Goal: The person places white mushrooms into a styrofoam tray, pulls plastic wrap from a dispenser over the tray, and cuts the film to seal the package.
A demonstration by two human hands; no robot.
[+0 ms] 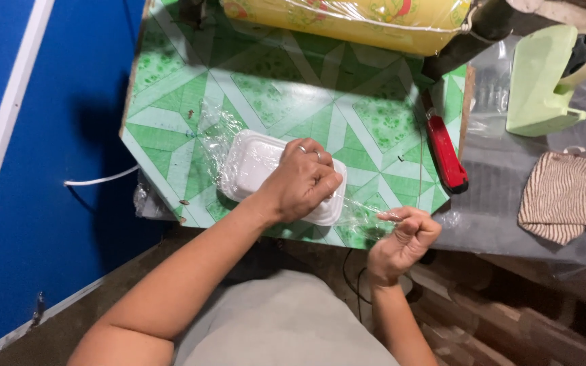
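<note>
A white foam food box lies on the green patterned table, partly covered in clear plastic wrap. My left hand presses down on the box's right half, a ring on one finger. My right hand is off the table's near edge, fingers pinched on a stretched end of the clear wrap that runs back to the box.
A big roll of yellow-toned film lies across the far side of the table. A red-handled cutter sits by the table's right edge. Further right are a pale green tape dispenser and a striped cloth. A blue wall is on the left.
</note>
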